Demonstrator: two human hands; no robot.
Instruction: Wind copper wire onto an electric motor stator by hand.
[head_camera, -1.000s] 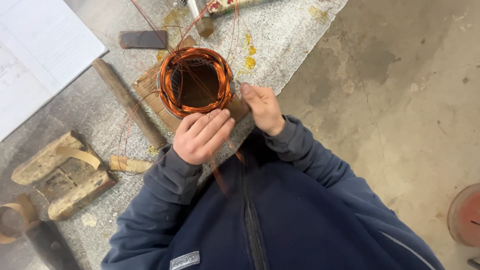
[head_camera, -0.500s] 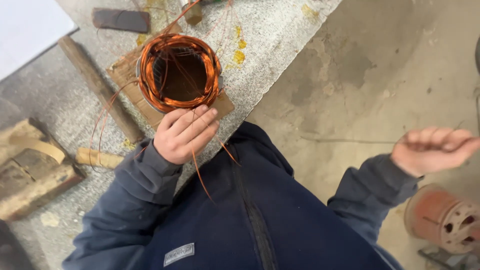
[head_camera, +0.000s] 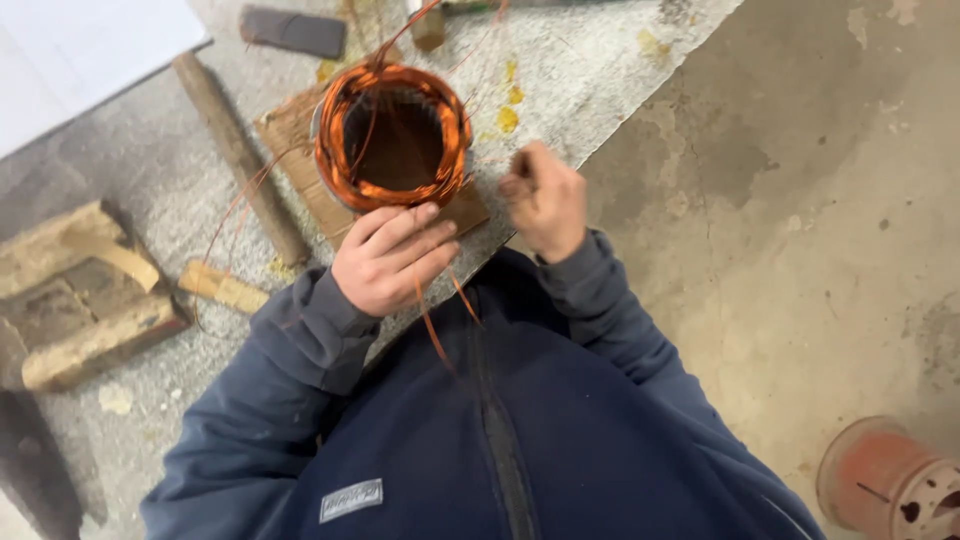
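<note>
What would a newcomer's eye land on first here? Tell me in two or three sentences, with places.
First the bright copper wire coil, a ring wound around a dark hollow core, standing on a cardboard scrap on the speckled bench. The left hand rests against its near edge, and the right hand is closed just to its right. At bottom right a reddish spool sits on the concrete floor.

Wire coil (head_camera: 392, 135): bright copper-orange, dark hollow centre. Cardboard pad (head_camera: 300, 150) under it: brown. Tabletop (head_camera: 600, 70): grey speckled, yellow blotches. Wooden handle (head_camera: 240, 155): dull brown. Wood blocks (head_camera: 80, 290): pale tan. Jacket (head_camera: 480, 440): navy blue. Spool (head_camera: 885, 485) on floor: faded red.
</note>
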